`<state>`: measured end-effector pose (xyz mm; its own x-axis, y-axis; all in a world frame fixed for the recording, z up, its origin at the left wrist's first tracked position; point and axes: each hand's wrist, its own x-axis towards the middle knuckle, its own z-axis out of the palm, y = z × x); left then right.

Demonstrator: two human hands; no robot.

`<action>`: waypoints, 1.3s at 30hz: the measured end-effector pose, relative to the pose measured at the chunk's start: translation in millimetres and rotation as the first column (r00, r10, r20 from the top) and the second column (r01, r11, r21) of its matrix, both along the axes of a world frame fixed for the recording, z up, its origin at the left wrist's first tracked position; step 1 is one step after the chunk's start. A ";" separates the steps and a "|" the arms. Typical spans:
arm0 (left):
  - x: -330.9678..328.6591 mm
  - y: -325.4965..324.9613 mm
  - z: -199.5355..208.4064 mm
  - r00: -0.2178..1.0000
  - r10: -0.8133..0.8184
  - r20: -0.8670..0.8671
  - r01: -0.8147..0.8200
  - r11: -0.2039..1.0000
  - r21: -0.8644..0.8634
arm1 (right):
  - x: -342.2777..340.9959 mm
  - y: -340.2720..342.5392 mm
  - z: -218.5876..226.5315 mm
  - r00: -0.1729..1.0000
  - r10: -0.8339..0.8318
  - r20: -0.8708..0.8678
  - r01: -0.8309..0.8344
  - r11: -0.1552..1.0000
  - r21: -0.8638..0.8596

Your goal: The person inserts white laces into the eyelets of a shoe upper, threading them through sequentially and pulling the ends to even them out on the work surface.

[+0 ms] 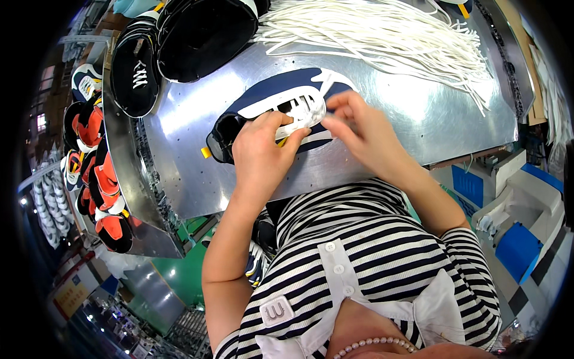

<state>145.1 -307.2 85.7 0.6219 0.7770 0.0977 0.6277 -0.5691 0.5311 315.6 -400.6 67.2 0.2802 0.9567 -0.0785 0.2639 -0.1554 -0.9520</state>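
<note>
A navy and white shoe upper (272, 89) lies on its side on the metal table, with its dark collar opening to the left and its toe to the right. My left hand (263, 146) grips it by the white slotted lacing panel (308, 107), thumb and forefinger pressed on it. At the toe end of that panel is my right hand (365, 131), fingers curled and thumb facing the forefinger. Its fingertips are slightly blurred, and whatever they may pinch cannot be made out. A yellow tab (206, 152) sticks out at the heel.
Loose white shoelaces (376, 33) are heaped across the back of the metal table (197, 185). Black shoe uppers (136, 72) stand at the back left. Beyond the left edge hang several orange and black uppers (109, 179). A grey and blue plastic bin (517, 209) is on the right.
</note>
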 end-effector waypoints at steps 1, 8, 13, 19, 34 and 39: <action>-0.5 0.5 -1.9 1.000 -0.005 0.001 0.005 1.000 0.006 | -1.4 -8.7 -1.4 1.000 0.029 0.012 -0.028 1.000 -0.013; -1.9 3.6 -10.1 0.992 -0.085 0.090 0.076 0.991 0.107 | -4.9 -13.8 -3.4 0.997 0.077 -0.015 -0.078 0.997 -0.024; -4.3 0.9 -12.5 0.992 -0.096 0.082 0.087 0.990 0.113 | -5.1 -14.5 0.1 0.996 0.071 -0.057 -0.074 0.995 -0.063; -1.7 -16.1 -11.5 0.966 -0.187 0.176 0.193 0.981 -0.020 | -28.4 -10.1 -17.7 0.963 -0.020 0.270 0.027 0.999 -0.020; -5.9 -29.3 -1.1 0.983 -0.114 0.145 0.112 0.993 0.021 | -16.6 -36.1 0.4 0.925 0.106 0.365 -0.111 0.994 -0.006; -8.0 -30.9 -9.1 0.987 -0.098 0.126 0.090 0.994 0.061 | -16.7 -42.9 8.6 0.919 0.129 0.373 -0.125 0.992 -0.036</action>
